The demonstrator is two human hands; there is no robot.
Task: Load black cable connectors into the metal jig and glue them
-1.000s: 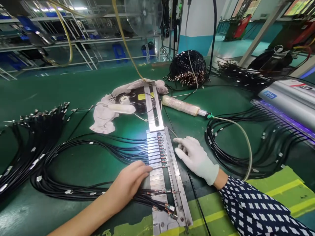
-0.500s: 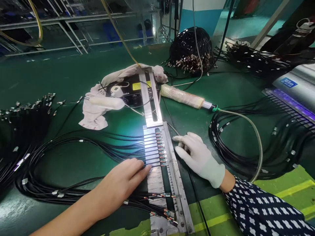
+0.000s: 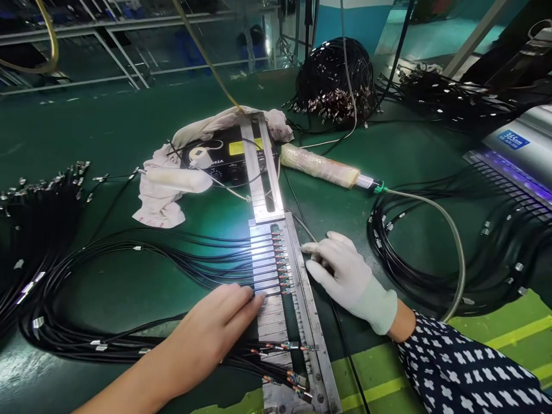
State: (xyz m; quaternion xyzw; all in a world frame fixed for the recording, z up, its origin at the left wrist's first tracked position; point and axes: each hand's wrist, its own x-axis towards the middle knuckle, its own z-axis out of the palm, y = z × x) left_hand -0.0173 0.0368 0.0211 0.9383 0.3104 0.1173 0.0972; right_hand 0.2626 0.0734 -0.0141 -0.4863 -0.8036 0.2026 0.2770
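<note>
A slotted metal fixture [image 3: 269, 322] runs up the middle of the bench. Several thin black cables [image 3: 207, 256] lie side by side in its upper slots, stripped ends with small connectors [image 3: 282, 259] along the right side. At the fixture's left edge, my bare left hand [image 3: 226, 322] pinches one black cable by the lowest filled slot. My right hand [image 3: 345, 276], in a white glove, rests beside the fixture's right edge. Its fingers are curled, index finger towards the metal; what they hold is hidden beneath the palm. More loose cable ends [image 3: 293, 376] lie across the fixture's lower part.
Behind the fixture stands a black control box [image 3: 228, 167] partly wrapped in white cloth [image 3: 159, 198]. A wrapped, tube-like handle [image 3: 319, 167] lies to its right. Cable bundles [image 3: 334, 80] sit around the bench. At right is a silver lamp unit [image 3: 526, 144] with purple light.
The view has shifted slightly. Both hands keep nearly the same places against the fixture, and the cables in the slots look unchanged.
</note>
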